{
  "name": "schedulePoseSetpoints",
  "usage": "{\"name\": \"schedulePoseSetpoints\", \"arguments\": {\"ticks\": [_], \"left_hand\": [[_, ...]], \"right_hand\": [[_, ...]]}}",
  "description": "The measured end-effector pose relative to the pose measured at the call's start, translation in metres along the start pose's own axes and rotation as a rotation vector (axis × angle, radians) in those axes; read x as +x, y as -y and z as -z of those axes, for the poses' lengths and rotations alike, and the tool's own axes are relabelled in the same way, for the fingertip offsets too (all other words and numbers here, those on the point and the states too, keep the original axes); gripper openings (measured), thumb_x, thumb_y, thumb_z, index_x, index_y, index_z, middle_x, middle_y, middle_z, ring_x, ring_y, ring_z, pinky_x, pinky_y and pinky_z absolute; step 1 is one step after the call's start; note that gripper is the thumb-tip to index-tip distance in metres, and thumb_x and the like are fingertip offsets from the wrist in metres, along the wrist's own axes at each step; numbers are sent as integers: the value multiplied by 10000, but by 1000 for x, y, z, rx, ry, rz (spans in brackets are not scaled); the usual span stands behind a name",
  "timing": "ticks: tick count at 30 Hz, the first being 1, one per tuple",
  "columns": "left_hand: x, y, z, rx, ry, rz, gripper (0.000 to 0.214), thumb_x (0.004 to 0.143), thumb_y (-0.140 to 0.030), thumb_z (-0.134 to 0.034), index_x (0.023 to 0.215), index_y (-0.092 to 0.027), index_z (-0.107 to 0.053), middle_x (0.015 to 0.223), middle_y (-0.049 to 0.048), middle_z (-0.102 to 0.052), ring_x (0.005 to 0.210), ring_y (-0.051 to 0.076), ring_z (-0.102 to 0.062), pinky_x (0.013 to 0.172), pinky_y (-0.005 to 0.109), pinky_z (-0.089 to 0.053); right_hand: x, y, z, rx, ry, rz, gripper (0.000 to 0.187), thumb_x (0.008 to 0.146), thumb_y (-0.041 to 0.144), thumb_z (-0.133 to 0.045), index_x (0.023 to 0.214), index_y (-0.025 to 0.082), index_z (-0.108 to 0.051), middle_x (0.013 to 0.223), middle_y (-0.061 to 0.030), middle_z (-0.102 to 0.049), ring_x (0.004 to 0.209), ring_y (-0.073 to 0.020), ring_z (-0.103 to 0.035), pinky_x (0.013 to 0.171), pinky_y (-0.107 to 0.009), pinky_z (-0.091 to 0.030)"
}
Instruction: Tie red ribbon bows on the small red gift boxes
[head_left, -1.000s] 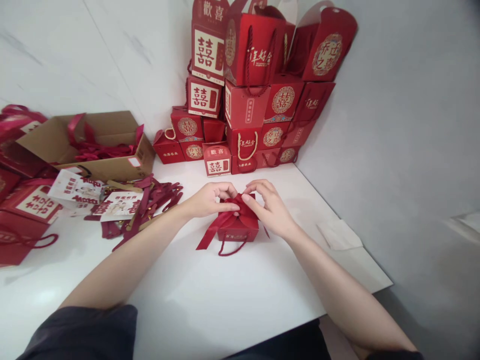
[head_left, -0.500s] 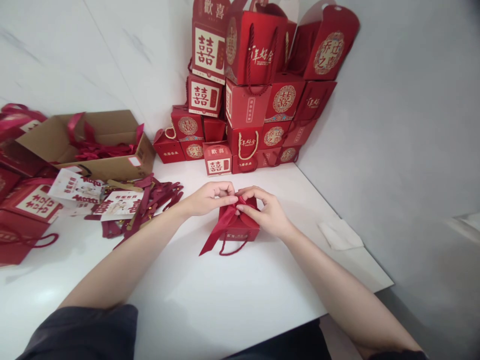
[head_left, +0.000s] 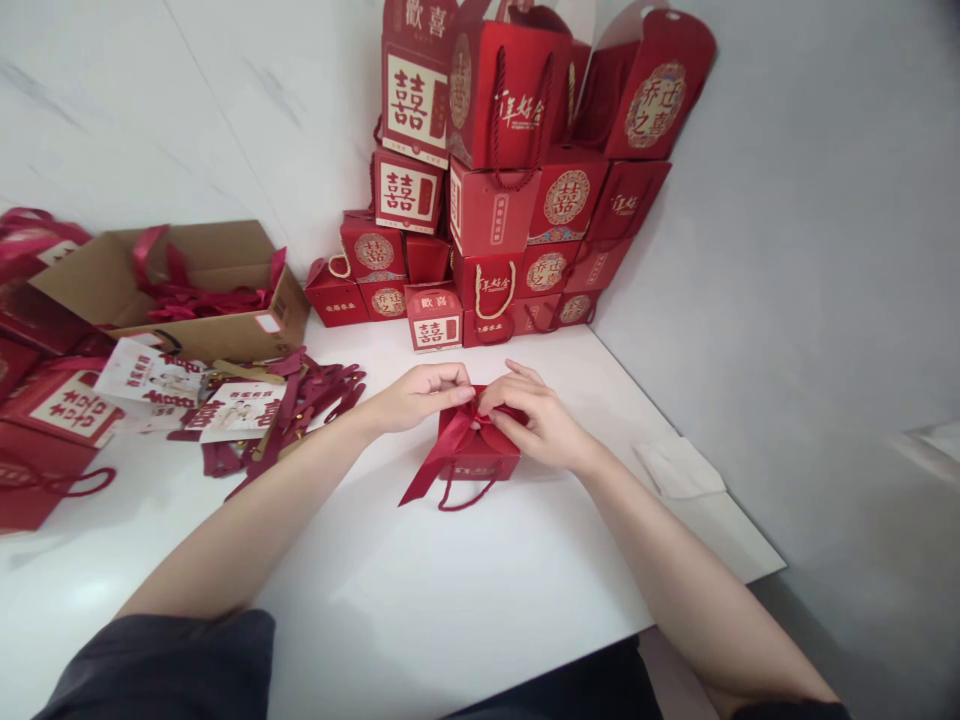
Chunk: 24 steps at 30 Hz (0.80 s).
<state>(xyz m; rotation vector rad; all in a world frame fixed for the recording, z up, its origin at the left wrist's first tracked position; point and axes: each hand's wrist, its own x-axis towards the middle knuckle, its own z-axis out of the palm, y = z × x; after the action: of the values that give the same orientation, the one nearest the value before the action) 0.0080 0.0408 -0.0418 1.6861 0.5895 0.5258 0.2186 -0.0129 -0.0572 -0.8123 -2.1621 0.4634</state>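
Red box is sitting on the white table, print facing the wearer; its ribbon is pointing lengthwise near-left; left hand is pinching ribbon, right hand's grip is remaining indeterminable; 2 hands are partly obscuring the top; stacked boxes are standing behind

Bright, soft, even light, with mild blur and a wide-angle stretch.
The light seems to come from above: the white surface is pale almost throughout, with a washed-out glare patch well left of its near edge, while faint, soft-edged shadows lie around the small box and towards that edge. The ribbon has a slight sheen. Beyond the surface's right edge the grey wall is duller, and it is dim below the near right corner. Along the back edge, the stacked boxes lean outward through lens distortion; small print and the right hand's fingers look soft.
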Motion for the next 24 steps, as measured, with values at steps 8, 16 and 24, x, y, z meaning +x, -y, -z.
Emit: {"name": "schedulePoseSetpoints", "arguments": {"ticks": [8, 16, 24], "left_hand": [[-2, -6, -5, 200, -35, -43, 227, 827, -342, -633, 816, -145, -520, 785, 13, -600, 737, 114, -582, 708, 253, -453], [-10, -30, -20, 533, -115, -95, 174, 740, -134, -597, 898, -182, -542, 876, 4, -625, 841, 142, -605, 804, 281, -465], [-13, -26, -43, 900, -365, -102, 135, 749, -119, -537, 863, -193, -534, 845, -4, -620, 734, 140, -570, 694, 268, -445]], "right_hand": [[0, 4, 6, -23, 57, 21, 187, 845, 95, -458, 869, 230, -585, 867, 9, -674, 842, -143, -630, 1128, -461, -248], [-1, 1, 0, 27, -2, -31, 208, 800, 106, -486, 880, 262, -599, 868, 19, -678, 834, -162, -643, 1114, -481, -313], [-2, -1, -3, 33, -40, -27, 198, 789, 95, -513, 870, 252, -602, 850, 27, -675, 825, -149, -646, 1103, -435, -337]]}}
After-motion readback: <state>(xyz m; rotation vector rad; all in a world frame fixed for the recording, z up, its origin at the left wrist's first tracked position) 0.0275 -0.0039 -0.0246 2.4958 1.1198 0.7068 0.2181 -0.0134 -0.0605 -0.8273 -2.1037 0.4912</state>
